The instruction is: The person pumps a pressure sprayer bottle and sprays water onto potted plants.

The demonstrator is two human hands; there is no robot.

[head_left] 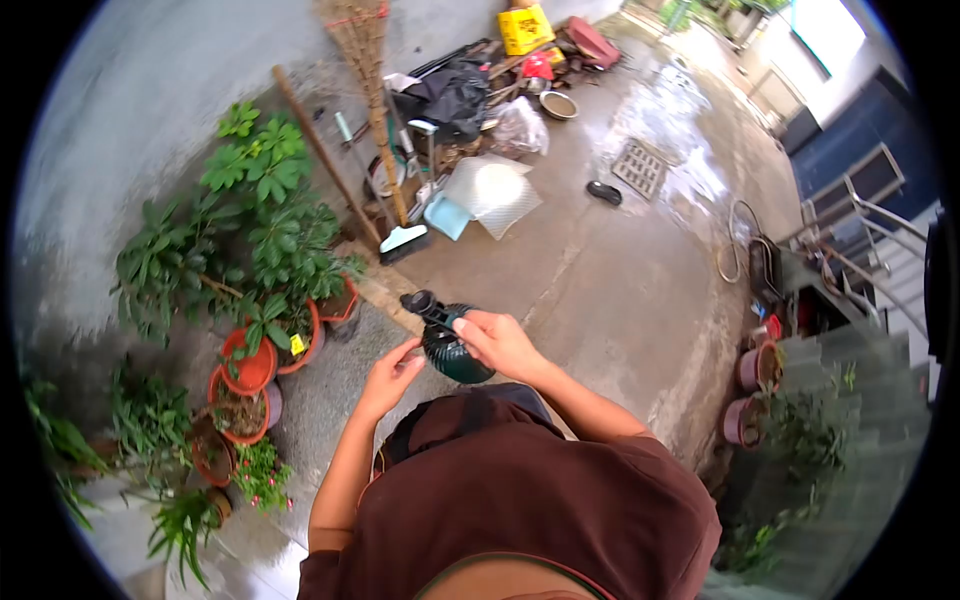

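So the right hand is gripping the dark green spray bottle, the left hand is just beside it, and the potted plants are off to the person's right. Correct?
Not quite: the head view shows the potted plants on the person's left. The right hand does grip the dark green spray bottle, with the left hand beside it.

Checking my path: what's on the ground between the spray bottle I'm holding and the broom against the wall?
In the head view, only bare concrete lies between the spray bottle and the broom.
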